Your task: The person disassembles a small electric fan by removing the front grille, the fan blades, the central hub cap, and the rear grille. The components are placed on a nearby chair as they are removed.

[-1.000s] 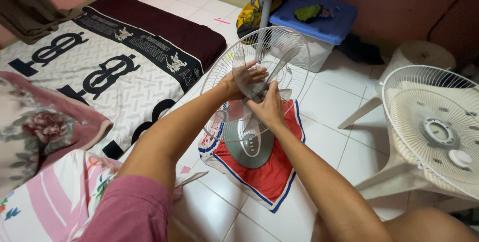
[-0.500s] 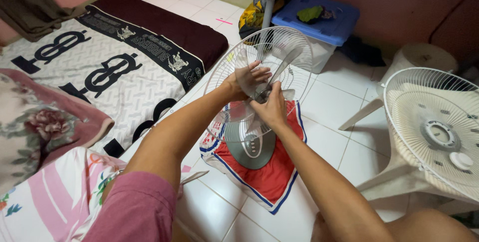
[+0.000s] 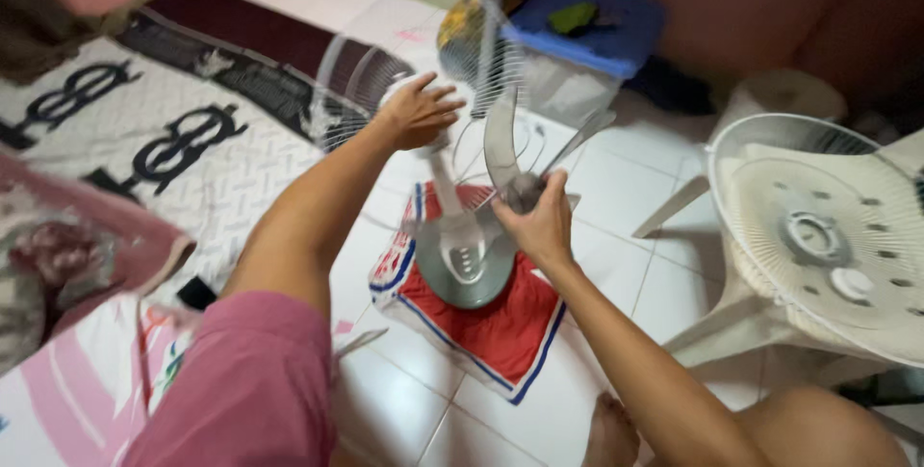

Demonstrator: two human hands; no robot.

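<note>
At frame centre, the right hand [image 3: 541, 226] closes its grip on the hub of the clear fan blade [image 3: 504, 151]. The left hand [image 3: 416, 111], upper centre, holds the wire fan guard [image 3: 371, 63] at its middle, fingers partly spread. A lidded blue storage bin [image 3: 589, 38] at the top carries a green cloth [image 3: 572, 17].

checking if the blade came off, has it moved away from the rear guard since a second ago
Yes. The fan blade in the right hand now sits apart from the rear guard, on its right above the red cloth.

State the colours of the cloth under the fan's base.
Red cloth with blue-and-white edging; head view.
</note>
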